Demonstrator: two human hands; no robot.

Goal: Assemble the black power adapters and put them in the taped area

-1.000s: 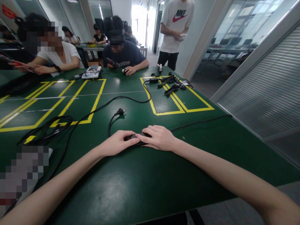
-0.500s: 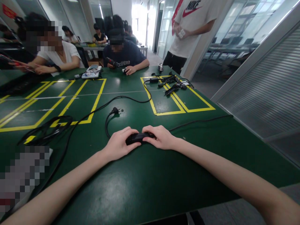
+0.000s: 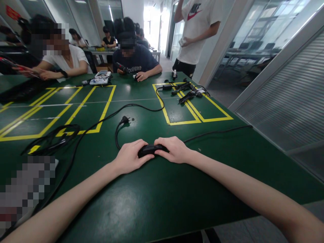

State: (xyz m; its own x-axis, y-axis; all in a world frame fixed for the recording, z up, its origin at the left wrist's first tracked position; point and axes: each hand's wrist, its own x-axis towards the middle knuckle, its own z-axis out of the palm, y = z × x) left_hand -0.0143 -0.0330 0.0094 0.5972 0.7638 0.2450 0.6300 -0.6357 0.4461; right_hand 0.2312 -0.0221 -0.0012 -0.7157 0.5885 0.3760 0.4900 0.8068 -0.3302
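A black power adapter lies low over the green table, held between my two hands. My left hand is closed around its left end, thumb along the near side. At the opposite end, the fingers and thumb of my right hand grip it the same way. A short cord with a black two-pin plug curves up from behind my left hand. From beyond my right hand, a thin black cable runs to the table's right edge. Fingertips on the far side are hidden.
Coiled black cable lies at left, above a blurred-out flat object. A long cord crosses the table to a small black box. Black tools lie inside yellow tape outlines. Two people sit across; another stands behind.
My hands keep their hold on the adapter, with almost no movement. The standing person has raised one arm and shifted a little left. The view has moved very slightly.
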